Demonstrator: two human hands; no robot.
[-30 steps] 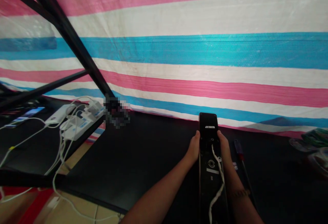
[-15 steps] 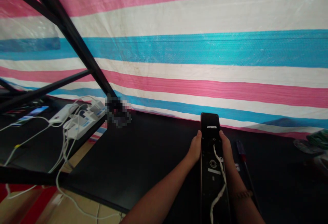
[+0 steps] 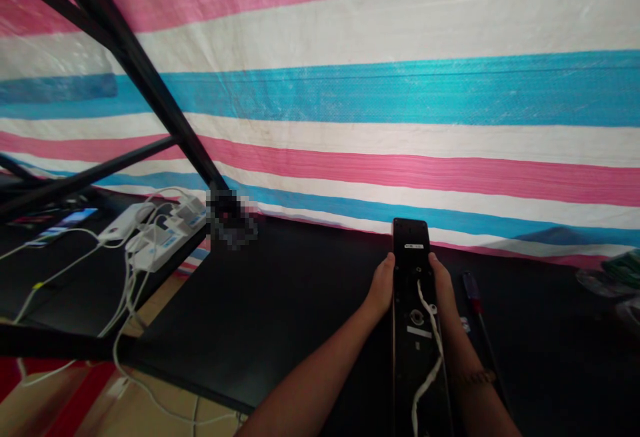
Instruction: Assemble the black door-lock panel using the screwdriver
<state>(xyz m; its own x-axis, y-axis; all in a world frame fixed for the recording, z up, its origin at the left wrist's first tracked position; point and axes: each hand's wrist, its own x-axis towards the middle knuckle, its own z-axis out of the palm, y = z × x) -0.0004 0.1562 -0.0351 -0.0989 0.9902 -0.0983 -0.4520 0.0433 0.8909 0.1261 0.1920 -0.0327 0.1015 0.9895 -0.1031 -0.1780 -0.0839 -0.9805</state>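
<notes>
A long black door lock panel (image 3: pixel 406 370) stretches from the bottom of the view toward the back of the black table. On the side facing me are a round fitting, small white labels and a white-wrapped cable (image 3: pixel 431 380) running down from an upper hole. My left hand (image 3: pixel 383 285) grips its left edge, thumb along the side. My right hand (image 3: pixel 444 290) clasps the right edge at about the same height. The fingers of both hands are largely hidden beneath or behind the panel. Just right of my right hand lies a screwdriver (image 3: pixel 473 296) with a dark purple and red handle.
Power strips (image 3: pixel 167 240) with white plugs and tangled cables occupy the left table, near a lit phone (image 3: pixel 63 227). A black metal frame bar (image 3: pixel 150 90) slants down at left. A striped plastic sheet (image 3: pixel 380 97) hangs behind. Clear plastic and something green (image 3: pixel 623 269) lie far right.
Both hands keep hold of the door lock panel in nearly the same place. Only a very slight shift of the whole view shows.
</notes>
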